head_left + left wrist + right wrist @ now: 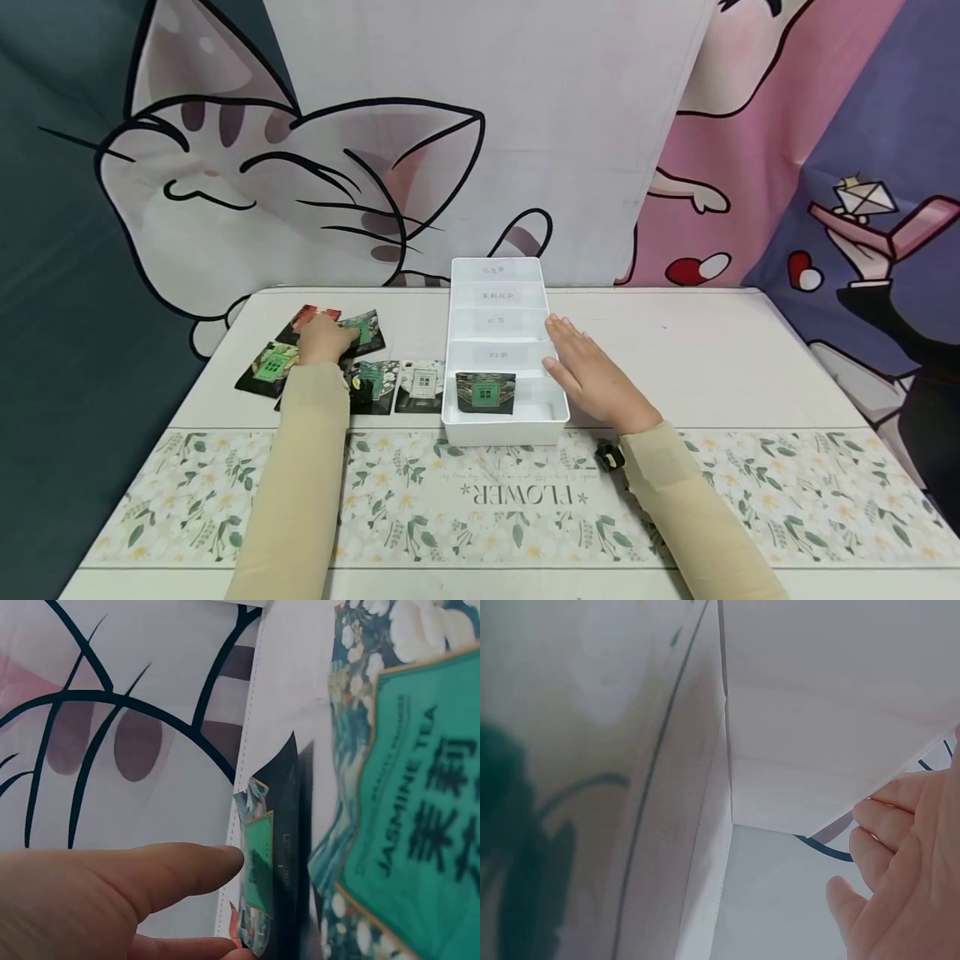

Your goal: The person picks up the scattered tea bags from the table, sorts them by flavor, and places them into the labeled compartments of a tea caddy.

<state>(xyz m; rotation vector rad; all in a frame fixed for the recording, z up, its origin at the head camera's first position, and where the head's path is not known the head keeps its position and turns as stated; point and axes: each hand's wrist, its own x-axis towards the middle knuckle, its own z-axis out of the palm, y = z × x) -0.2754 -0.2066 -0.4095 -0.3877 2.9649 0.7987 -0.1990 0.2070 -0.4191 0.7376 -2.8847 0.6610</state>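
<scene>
From the head view we see our two hands well apart over the tabletop [675, 354]. Our left hand [321, 340] is among tea packets on the left, between a red packet [303, 317] and a green packet [366, 331], with a yellow-green packet [272, 364] just to its left; we cannot tell whether its fingers pinch anything. The left wrist view adds the thumb at the green packet's face, and lets us read "JASMINE TEA" on the jasmine packet [416, 795] close to the camera. A pale packet [422, 382] lies just left of the white box [504, 433]. Only the head view shows the box's labelled compartments, the nearest holding a boxed packet [485, 392] toward its left. Our right hand [600, 377] lies with straight fingers along the box's right side; the right wrist view shows its fingertips at the wall's edge.
</scene>
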